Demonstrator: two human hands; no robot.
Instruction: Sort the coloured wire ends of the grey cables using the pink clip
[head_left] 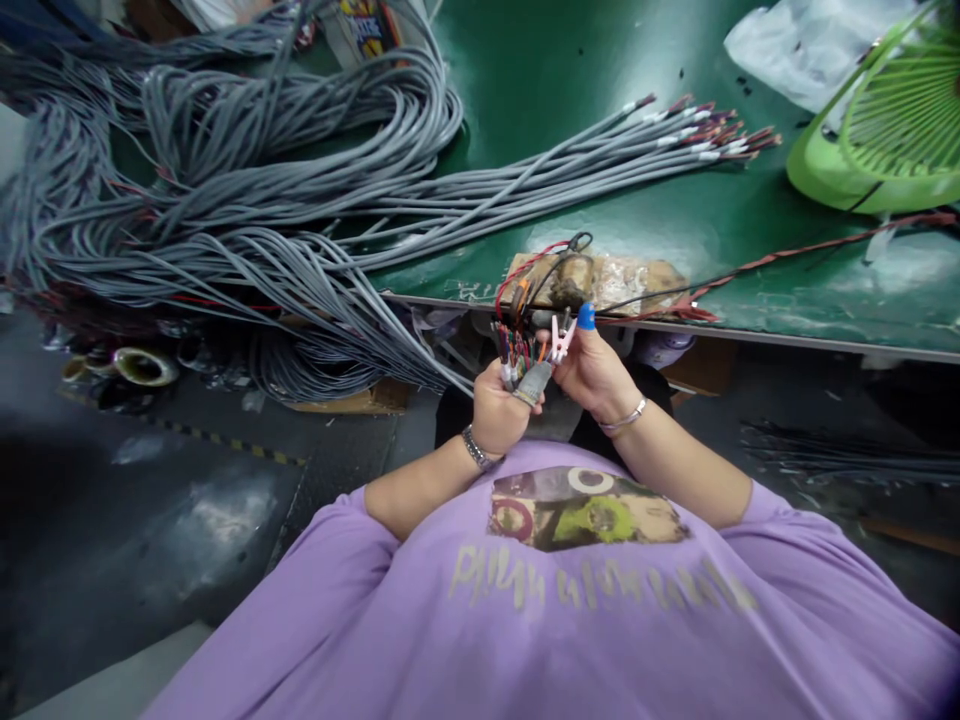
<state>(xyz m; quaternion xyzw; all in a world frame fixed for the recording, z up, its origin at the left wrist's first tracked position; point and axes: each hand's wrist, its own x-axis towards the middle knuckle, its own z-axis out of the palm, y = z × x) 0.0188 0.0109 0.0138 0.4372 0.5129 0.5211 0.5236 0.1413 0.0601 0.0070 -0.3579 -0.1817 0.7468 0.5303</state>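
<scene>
My left hand is closed around the ends of a bundle of grey cables, with thin coloured wires fanning out above the fist. A grey piece lies across the top of that grip. Just to the right, my right hand pinches a pale pink clip beside the wire ends; a blue cover sits on one fingertip. Both hands are in front of the table edge, close together. Behind them a stained block rests at the edge, with red and black leads near it.
Grey cables are heaped across the left of the green table, their stripped ends pointing right. A green fan and a plastic bag stand at the right. A red-black lead crosses the table's right side.
</scene>
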